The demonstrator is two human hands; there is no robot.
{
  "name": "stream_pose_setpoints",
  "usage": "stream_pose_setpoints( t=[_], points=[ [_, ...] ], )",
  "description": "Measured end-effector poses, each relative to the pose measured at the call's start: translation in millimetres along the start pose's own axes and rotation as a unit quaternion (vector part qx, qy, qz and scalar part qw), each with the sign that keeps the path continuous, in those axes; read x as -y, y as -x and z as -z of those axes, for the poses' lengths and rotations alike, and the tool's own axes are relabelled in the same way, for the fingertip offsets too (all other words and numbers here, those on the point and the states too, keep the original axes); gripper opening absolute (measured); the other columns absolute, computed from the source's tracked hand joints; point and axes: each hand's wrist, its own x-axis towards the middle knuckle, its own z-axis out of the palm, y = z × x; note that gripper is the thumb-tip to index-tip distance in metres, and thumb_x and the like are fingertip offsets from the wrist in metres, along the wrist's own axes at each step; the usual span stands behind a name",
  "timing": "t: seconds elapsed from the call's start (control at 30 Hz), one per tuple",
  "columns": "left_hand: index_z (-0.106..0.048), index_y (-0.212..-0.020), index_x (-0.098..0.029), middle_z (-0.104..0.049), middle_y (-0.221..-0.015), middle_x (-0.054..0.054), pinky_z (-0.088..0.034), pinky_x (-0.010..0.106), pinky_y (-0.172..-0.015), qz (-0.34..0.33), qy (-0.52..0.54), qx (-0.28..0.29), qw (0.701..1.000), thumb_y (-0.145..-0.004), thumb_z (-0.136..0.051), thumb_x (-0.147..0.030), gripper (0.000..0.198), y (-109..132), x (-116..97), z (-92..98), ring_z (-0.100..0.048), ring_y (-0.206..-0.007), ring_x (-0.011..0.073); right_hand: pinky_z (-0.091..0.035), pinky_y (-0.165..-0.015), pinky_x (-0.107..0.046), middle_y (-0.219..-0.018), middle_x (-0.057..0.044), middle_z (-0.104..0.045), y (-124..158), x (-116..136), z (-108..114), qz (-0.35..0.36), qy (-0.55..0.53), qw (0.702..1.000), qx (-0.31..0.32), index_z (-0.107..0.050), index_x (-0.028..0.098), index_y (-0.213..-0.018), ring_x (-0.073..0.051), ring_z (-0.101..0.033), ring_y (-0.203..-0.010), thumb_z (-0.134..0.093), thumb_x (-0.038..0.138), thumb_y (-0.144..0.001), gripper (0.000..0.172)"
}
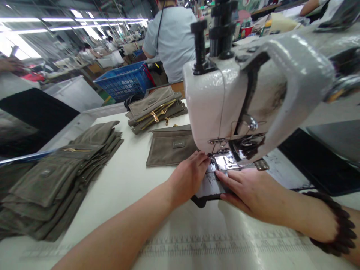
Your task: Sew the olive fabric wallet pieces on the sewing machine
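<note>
An olive fabric panel with a small label lies on the table, its right end by the needle of a white sewing machine. My left hand is closed at that panel's right edge, fingertips together beside the presser foot; the fingers partly hide the fabric there. Flat on the metal plate, just right of the needle, rests my right hand, its index finger stretched out and its thumb apart. Whether fabric lies under its fingertips, I cannot tell. A dark bead bracelet circles the right wrist.
A pile of olive fabric pieces lies at the left. Behind the panel, more olive pieces with gold zippers are stacked. A printed ruler scale runs along the front. Beyond the table are a blue basket and a seated person.
</note>
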Motion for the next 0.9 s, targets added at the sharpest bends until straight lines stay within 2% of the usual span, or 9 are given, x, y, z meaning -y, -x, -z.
stream_pose_setpoints(
  t=[0.23,0.4,0.57,0.67,0.77,0.83,0.9],
  points=[
    [-0.059,-0.095,-0.007,-0.061,-0.095,0.010,-0.048,0.031,-0.086,-0.003,0.020,-0.004,1.000,-0.085,-0.039,-0.009,0.023,0.2,2.7,-2.3,-0.057,-0.092,0.0195,-0.035,-0.047,-0.032,-0.074,-0.006,-0.060,0.7,0.1,1.0,-0.002,-0.014,1.000,0.012,-0.056,0.009,-0.110,-0.018,-0.054,-0.056,-0.044,0.036,-0.086,0.038],
    [-0.061,-0.091,-0.010,-0.062,-0.094,0.008,-0.047,0.027,-0.086,0.021,0.025,0.016,0.999,-0.084,-0.043,-0.009,0.020,-1.4,2.4,1.1,-0.058,-0.093,0.0180,-0.032,-0.047,-0.031,-0.075,-0.005,-0.060,1.4,0.4,0.4,-0.008,-0.002,1.000,0.009,-0.056,0.009,-0.109,-0.017,-0.054,-0.056,-0.044,0.037,-0.085,0.038],
    [-0.059,-0.102,-0.016,-0.064,-0.094,0.005,-0.045,0.032,-0.087,0.102,-0.015,0.056,0.993,-0.087,-0.047,-0.026,0.021,-7.9,35.7,23.0,-0.059,-0.091,0.0172,-0.027,-0.048,-0.029,-0.073,-0.004,-0.060,1.4,-0.5,1.8,0.000,0.004,1.000,0.002,-0.055,0.010,-0.110,-0.015,-0.052,-0.056,-0.044,0.036,-0.087,0.037],
    [-0.053,-0.113,-0.013,-0.062,-0.101,0.011,-0.046,0.037,-0.083,0.160,-0.102,0.120,0.974,-0.088,-0.045,-0.033,0.033,-1.7,45.3,42.1,-0.059,-0.092,0.0212,-0.023,-0.047,-0.030,-0.068,-0.002,-0.057,2.7,-2.6,3.6,0.023,-0.002,1.000,-0.013,-0.056,0.011,-0.107,-0.014,-0.048,-0.053,-0.041,0.034,-0.089,0.033],
    [-0.051,-0.115,-0.009,-0.063,-0.091,0.016,-0.049,0.041,-0.066,0.184,-0.169,0.212,0.945,-0.087,-0.042,-0.040,0.043,17.2,17.9,61.6,-0.063,-0.080,0.0291,-0.020,-0.047,-0.030,-0.063,0.000,-0.053,5.6,-4.9,5.8,0.055,-0.012,0.998,-0.024,-0.056,0.014,-0.102,-0.012,-0.043,-0.050,-0.035,0.033,-0.092,0.030],
    [-0.058,-0.104,-0.010,-0.065,-0.077,0.012,-0.049,0.040,-0.058,0.181,-0.135,0.281,0.933,-0.087,-0.042,-0.041,0.038,30.8,-11.3,71.7,-0.064,-0.069,0.0290,-0.019,-0.048,-0.030,-0.063,0.001,-0.052,7.7,-6.4,7.1,0.070,-0.019,0.997,-0.019,-0.057,0.015,-0.099,-0.012,-0.041,-0.049,-0.033,0.030,-0.093,0.028],
    [-0.061,-0.096,-0.014,-0.065,-0.076,0.008,-0.050,0.036,-0.057,0.147,-0.053,0.307,0.939,-0.087,-0.043,-0.038,0.032,39.6,-33.5,76.4,-0.064,-0.067,0.0255,-0.020,-0.048,-0.031,-0.064,0.000,-0.051,9.2,-8.0,8.0,0.087,-0.018,0.996,-0.011,-0.056,0.015,-0.097,-0.012,-0.040,-0.050,-0.032,0.027,-0.094,0.027]
  ],
)
